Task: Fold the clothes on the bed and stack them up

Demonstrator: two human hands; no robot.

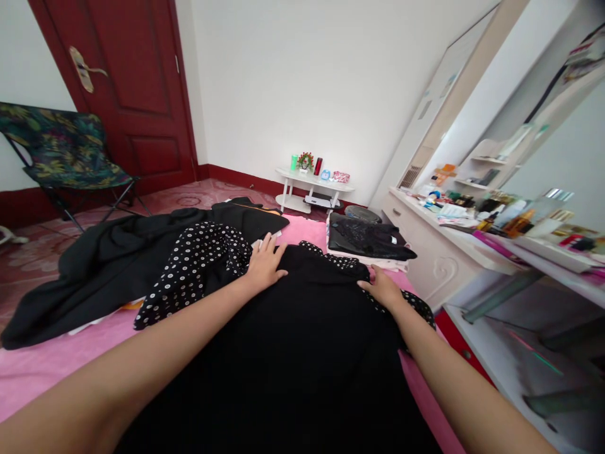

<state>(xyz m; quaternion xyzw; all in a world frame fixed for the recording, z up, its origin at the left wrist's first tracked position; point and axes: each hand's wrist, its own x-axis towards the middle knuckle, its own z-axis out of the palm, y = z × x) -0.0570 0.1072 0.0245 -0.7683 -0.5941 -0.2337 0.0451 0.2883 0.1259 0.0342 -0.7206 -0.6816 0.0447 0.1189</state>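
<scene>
A black dress with white-dotted sleeves and collar [307, 328] lies spread across the pink bed cover [302, 230], its neck end away from me. My left hand [265, 263] rests flat at its left shoulder, fingers stretched out, beside the bunched dotted left sleeve [189, 268]. At the right shoulder, my right hand [384, 289] has its thumb on top of the cloth and its fingers curled at the edge, partly hidden. The dotted right sleeve [418, 307] shows beyond my right wrist.
Dark clothes [104, 258] lie heaped at the left. A folded stack of clothes [368, 236] sits at the far right of the bed. The cluttered dressing table [425, 252] stands close on the right; a low white table [302, 176] is by the wall, a folding chair [66, 151] at left.
</scene>
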